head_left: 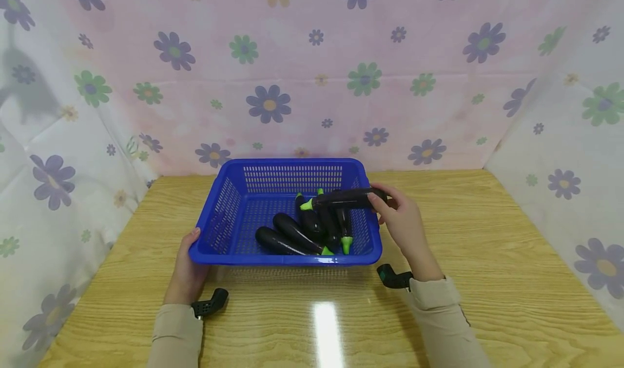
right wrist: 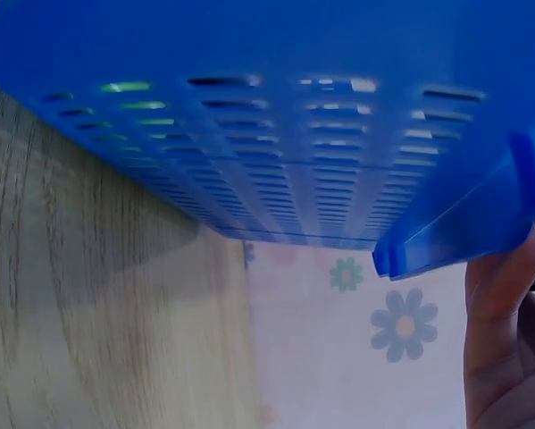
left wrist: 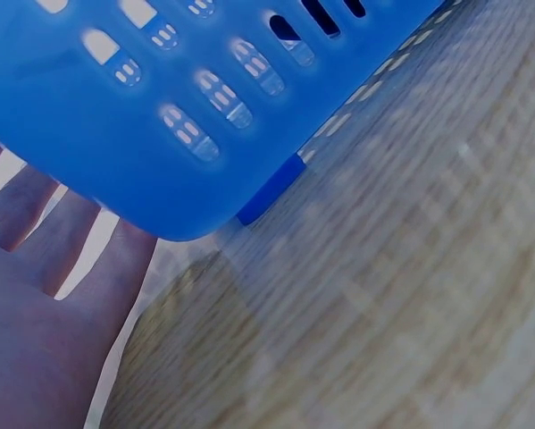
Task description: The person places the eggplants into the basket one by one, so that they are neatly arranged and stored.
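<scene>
A blue plastic basket point(head_left: 292, 260) with slotted walls holds several dark, glossy eggplants point(head_left: 279, 241) with green stems. At the basket's front left corner, my left hand point(head_left: 187, 268) holds the rim, one digit over its top edge. Straight fingers point(left wrist: 48, 223) show beside the basket's outer wall in the left wrist view. My right hand point(head_left: 402, 221) grips the blunt end of another eggplant point(head_left: 346, 198) above the basket's right side. That eggplant lies nearly level, stem pointing left, over the others. In the right wrist view, the basket wall point(right wrist: 276, 170) hides most of it.
The basket stands on a wood-grain table point(head_left: 273, 324). Flowered cloth point(head_left: 312, 108) hangs behind and on both sides. Small black devices are strapped at the left wrist point(head_left: 212, 303) and the right wrist point(head_left: 395, 277).
</scene>
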The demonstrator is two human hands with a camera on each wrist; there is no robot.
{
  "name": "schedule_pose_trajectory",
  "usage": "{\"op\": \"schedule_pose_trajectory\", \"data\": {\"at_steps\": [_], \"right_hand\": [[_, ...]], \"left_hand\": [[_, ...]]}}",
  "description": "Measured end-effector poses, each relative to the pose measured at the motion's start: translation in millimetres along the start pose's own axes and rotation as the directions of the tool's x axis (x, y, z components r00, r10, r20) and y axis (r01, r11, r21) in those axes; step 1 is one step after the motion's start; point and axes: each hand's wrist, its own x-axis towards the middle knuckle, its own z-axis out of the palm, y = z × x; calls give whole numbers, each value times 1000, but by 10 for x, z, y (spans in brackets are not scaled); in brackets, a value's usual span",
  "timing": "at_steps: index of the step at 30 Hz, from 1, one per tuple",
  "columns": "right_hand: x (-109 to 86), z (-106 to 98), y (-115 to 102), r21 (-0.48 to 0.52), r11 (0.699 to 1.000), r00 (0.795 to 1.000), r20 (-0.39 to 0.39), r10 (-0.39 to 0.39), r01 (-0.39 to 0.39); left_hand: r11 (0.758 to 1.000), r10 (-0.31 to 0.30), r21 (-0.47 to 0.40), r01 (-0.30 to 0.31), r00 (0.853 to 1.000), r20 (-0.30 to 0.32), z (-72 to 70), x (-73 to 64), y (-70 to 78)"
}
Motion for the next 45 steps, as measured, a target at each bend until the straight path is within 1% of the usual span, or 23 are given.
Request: {"op": "schedule_pose_trajectory", "data": {"at_steps": [5,8,11,14,17,20,23,25,29,32,35,39,41,42,44,45], "right_hand": [[-15,21,-45,-18,1000,1000,-16,-10,9],[-29,37,-93,-19,999,999,-12,-33,33],[-53,74,-157,-27,997,997,7,-75,75],[-79,129,-216,-70,989,992,21,-127,128],[-99,195,-259,-126,974,982,24,-187,189],[-120,259,-286,-201,951,971,18,-238,236],[-141,313,-296,-280,924,964,9,-267,259],[-148,341,-297,-314,913,963,14,-271,261],[-160,378,-308,-330,905,962,36,-270,267],[-163,400,-315,-331,896,954,53,-294,295],[-167,428,-320,-344,873,937,80,-340,346],[-179,466,-304,-364,837,912,145,-383,409],[-189,478,-288,-359,831,906,177,-386,424],[-191,480,-276,-360,830,905,187,-383,426],[-196,479,-254,-361,832,906,194,-376,422],[-197,476,-245,-361,834,908,195,-372,419]], "left_hand": [[1000,8,6,-8,1000,-3,5,3,-3],[1000,9,0,-9,1000,-6,6,0,-3],[1000,15,-9,-15,1000,-3,5,-2,-3],[1000,19,-10,-19,1000,-4,4,-5,0],[1000,21,-5,-21,1000,-6,4,-6,4],[1000,20,0,-20,1000,-11,8,-8,11],[1000,15,1,-15,1000,-15,10,-15,17],[1000,9,-3,-9,1000,-18,3,-12,11],[1000,4,7,-4,1000,-26,-10,-6,13],[1000,8,28,-7,1000,-26,-10,-11,27],[1000,2,19,-2,1000,-24,-17,-17,36],[1000,-14,1,14,1000,-27,-37,-22,37],[1000,-16,-1,16,1000,-23,-43,-17,30],[1000,-19,11,19,1000,-19,-41,-15,26],[1000,-18,22,18,1000,-9,-38,-1,16],[1000,-16,13,16,1000,-4,-35,8,13]]}}
